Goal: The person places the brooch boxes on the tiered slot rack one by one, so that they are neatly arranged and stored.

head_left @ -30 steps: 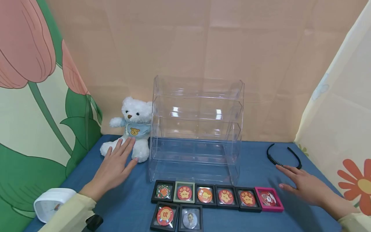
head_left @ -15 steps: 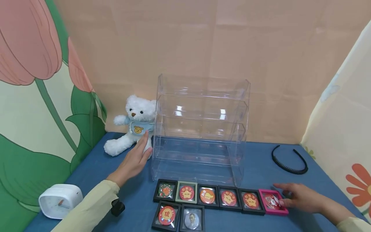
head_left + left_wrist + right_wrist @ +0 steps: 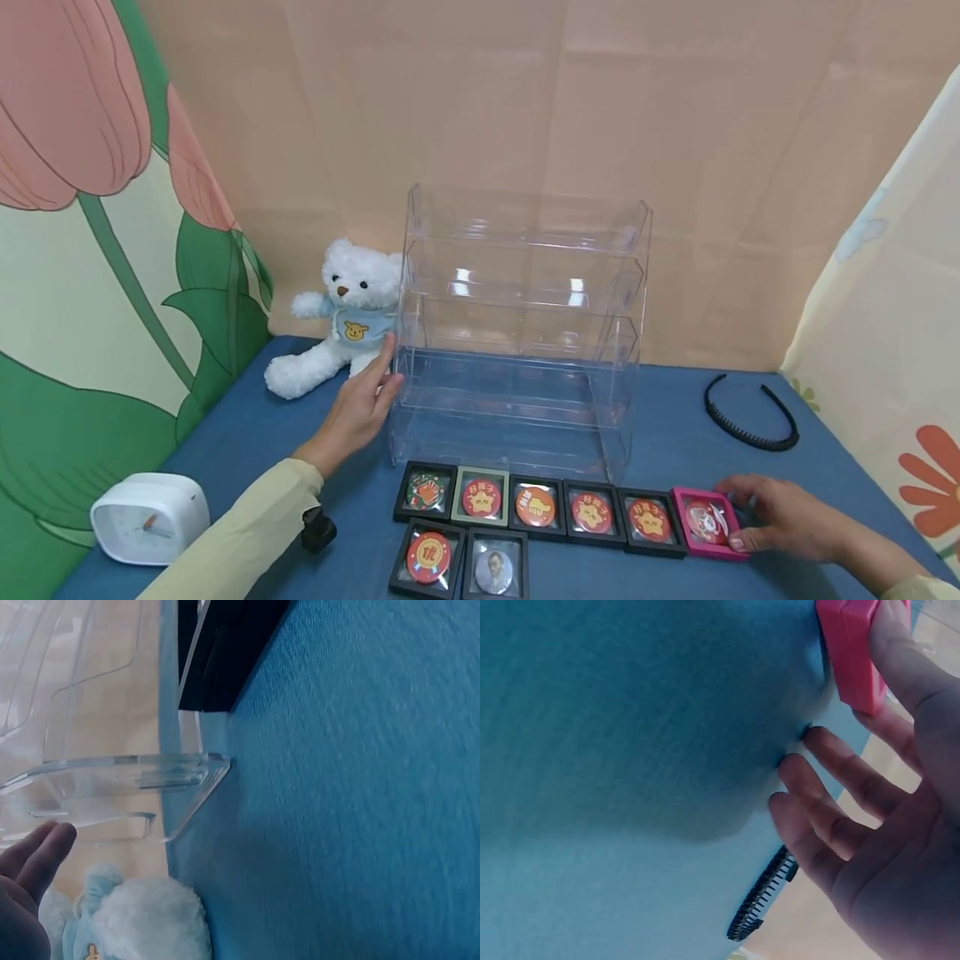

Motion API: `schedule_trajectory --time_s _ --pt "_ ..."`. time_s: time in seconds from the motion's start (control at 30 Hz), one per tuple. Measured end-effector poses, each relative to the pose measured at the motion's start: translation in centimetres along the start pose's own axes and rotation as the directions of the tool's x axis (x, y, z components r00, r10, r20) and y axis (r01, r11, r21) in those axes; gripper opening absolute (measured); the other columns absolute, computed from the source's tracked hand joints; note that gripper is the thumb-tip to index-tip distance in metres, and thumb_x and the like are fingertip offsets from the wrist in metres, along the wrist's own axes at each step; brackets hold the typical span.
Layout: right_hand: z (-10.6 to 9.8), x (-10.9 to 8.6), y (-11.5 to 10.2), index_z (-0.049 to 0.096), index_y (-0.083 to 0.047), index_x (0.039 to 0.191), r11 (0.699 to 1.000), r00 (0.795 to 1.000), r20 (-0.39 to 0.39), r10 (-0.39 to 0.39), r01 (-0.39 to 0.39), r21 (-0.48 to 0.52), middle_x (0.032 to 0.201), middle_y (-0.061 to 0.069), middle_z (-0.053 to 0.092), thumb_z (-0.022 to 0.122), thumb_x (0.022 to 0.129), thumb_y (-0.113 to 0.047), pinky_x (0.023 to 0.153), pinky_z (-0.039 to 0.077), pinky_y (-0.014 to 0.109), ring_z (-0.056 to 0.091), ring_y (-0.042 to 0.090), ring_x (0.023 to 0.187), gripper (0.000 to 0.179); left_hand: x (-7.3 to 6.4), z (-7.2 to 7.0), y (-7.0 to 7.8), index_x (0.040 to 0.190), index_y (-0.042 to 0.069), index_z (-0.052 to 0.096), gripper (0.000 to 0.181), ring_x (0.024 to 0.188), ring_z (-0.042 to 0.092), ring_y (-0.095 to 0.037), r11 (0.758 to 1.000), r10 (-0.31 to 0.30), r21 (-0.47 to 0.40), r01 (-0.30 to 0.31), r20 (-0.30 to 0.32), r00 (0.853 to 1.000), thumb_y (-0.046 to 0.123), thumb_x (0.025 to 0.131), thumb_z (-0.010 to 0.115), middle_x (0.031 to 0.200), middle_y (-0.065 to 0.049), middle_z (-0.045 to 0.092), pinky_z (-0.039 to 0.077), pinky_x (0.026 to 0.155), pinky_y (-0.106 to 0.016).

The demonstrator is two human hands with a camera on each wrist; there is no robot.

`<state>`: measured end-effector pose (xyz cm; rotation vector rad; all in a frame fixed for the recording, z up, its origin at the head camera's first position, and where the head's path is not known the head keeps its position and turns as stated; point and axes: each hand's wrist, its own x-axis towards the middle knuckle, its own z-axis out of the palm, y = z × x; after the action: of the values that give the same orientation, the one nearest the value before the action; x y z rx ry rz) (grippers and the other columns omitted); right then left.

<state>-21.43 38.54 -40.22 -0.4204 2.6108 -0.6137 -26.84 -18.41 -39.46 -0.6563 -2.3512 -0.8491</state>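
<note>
My right hand pinches a small pink display frame by its right end, thumb and index finger on its edges. Inside that frame sits a red round badge. The right wrist view shows the pink frame between thumb and index, the other fingers spread near the blue cloth. My left hand has its fingers extended, right at the left side of a clear tiered acrylic rack. In the left wrist view its fingertips overlap the rack's side panel.
Several black-framed badges and a pale green one lie in rows before the rack. A white teddy bear sits at the rack's left. A white clock stands front left, a black headband lies right.
My right hand has moved down and left from beside the headband and taken hold of the pink frame. The left hand has shifted right, from before the bear to the rack's side.
</note>
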Motion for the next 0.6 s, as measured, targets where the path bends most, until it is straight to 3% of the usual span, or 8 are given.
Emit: schedule_trajectory --time_s 0.13,0.23,0.33,0.43,0.6 --pt "0.2 -0.7 -0.4 0.057 -0.008 0.111 0.997 0.997 -0.044 0.059 -0.057 0.055 0.1 0.003 0.061 0.083 0.067 -0.041 0.075 0.052 0.046 0.058 0.026 0.088 0.061 -0.1 0.4 0.1 0.151 0.007 0.021 0.058 0.096 0.064 -0.03 1.0 0.015 0.004 -0.014 -0.046 0.999 0.016 0.1 0.049 0.146 -0.015 0.036 0.051 0.078 -0.048" --pt "0.4 -1.5 -0.5 0.056 -0.008 0.105 0.997 0.994 -0.096 0.055 -0.049 0.068 0.096 0.002 0.062 0.083 0.065 -0.043 0.074 0.053 0.041 0.059 0.023 0.086 0.059 0.0 0.6 0.2 0.151 0.009 0.022 0.058 0.108 0.059 -0.032 0.999 0.034 0.0 -0.034 -0.078 0.996 0.014 0.1 0.05 0.145 -0.014 0.037 0.047 0.087 -0.048" --pt "0.6 -2.1 -0.5 0.057 -0.009 0.098 0.999 0.986 -0.168 0.009 -0.001 0.05 0.089 -0.002 0.063 0.081 0.068 -0.043 0.069 0.053 0.031 0.059 0.015 0.079 0.051 0.0 0.8 0.2 0.15 0.007 0.025 0.058 0.118 0.052 -0.032 0.998 0.058 -0.005 -0.059 -0.112 0.992 0.01 0.098 0.052 0.143 -0.014 0.039 0.043 0.093 -0.048" --pt "0.7 -2.4 -0.5 0.058 -0.01 0.092 0.997 0.974 -0.224 -0.03 0.045 0.06 0.084 -0.003 0.063 0.079 0.073 -0.041 0.064 0.051 0.025 0.058 0.009 0.073 0.042 0.1 0.8 0.2 0.149 0.007 0.027 0.058 0.117 0.053 -0.03 0.998 0.066 -0.006 -0.068 -0.133 0.989 0.007 0.097 0.053 0.141 -0.014 0.042 0.044 0.093 -0.047" --pt "0.0 -2.8 -0.8 0.059 -0.007 0.091 0.985 0.969 -0.235 -0.082 0.115 0.131 0.087 0.0 0.066 0.076 0.079 -0.033 0.063 0.054 0.026 0.062 0.011 0.073 0.033 -0.2 0.7 0.1 0.149 0.007 0.027 0.057 0.12 0.05 -0.029 0.999 0.053 -0.003 -0.054 -0.129 0.99 0.007 0.098 0.052 0.141 -0.015 0.042 0.043 0.094 -0.047"
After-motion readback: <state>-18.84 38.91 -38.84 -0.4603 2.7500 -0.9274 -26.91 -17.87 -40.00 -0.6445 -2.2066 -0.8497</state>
